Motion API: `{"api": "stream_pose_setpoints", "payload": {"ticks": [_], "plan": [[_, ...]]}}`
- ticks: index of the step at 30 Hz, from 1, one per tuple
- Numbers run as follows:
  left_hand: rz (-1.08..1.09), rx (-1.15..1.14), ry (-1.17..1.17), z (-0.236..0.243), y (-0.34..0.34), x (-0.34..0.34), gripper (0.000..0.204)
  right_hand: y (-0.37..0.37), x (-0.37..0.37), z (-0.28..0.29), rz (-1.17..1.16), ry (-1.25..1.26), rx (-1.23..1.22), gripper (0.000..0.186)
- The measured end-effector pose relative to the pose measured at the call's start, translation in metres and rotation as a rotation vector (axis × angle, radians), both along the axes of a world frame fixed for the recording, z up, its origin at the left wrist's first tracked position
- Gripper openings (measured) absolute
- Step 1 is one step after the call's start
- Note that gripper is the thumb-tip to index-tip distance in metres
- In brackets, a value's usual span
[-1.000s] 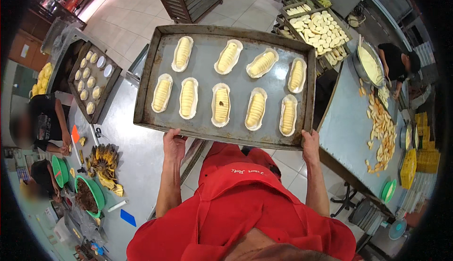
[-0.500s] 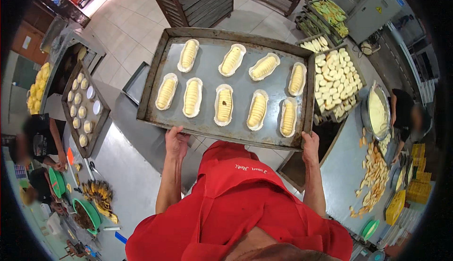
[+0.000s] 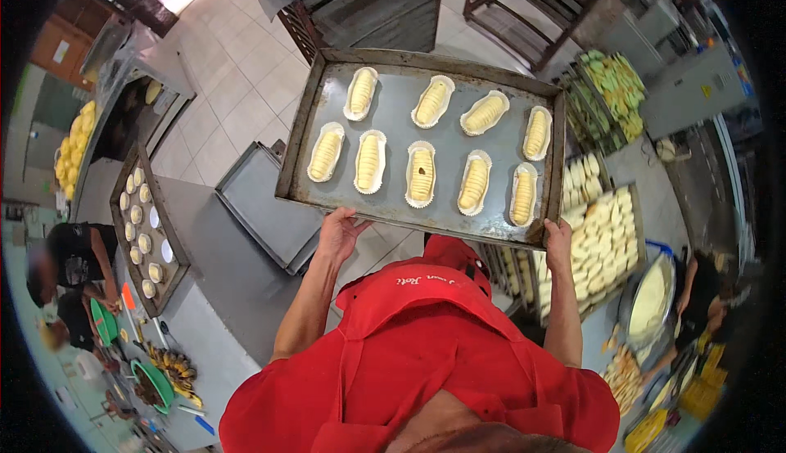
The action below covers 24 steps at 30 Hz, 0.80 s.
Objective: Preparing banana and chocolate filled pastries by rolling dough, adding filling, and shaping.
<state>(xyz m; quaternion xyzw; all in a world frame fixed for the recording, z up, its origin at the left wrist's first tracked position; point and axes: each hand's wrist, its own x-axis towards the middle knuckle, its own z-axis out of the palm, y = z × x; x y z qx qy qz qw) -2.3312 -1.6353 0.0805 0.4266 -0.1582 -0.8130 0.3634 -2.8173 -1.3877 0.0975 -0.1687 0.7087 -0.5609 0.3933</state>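
Observation:
I carry a large, dark-edged metal baking tray [image 3: 501, 146] in front of me, well above the floor. My left hand [image 3: 339, 232] is closed on its near edge, left of the middle. At the near right corner my right hand [image 3: 558, 238] grips the rim. Two rows of pale, ridged dough rolls [image 3: 370, 162] lie on the tray, each in a white fluted paper case. One roll [image 3: 421, 176] in the near row has a dark spot on top. My fingers under the tray are partly hidden.
Left stands a metal table [image 3: 205, 330] with a tray of small round doughs [image 3: 155, 244]. Empty sheet trays [image 3: 266, 207] lie beside it. Rack trolleys [image 3: 377, 11] stand ahead. Stacked trays of pale pieces [image 3: 606, 244] are at right. People work on both sides.
My body has turned and moved forward, carrying the tray. The racks look nearer, and the stacked trays at right have come closer to my right hand. Both hands keep their hold.

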Motion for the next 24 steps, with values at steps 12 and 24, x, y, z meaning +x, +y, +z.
{"api": "stream_pose_setpoints", "payload": {"ticks": [12, 24], "plan": [[0.245, 0.137, 0.031, -0.064, -0.168, -0.161, 0.042, -0.300, -0.209, -0.082, 0.339, 0.094, 0.215, 0.051], [0.399, 0.216, 0.046, -0.074, -0.252, -0.262, 0.041, -0.466, -0.339, -0.149, 0.367, 0.128, 0.420, 0.072]]}}
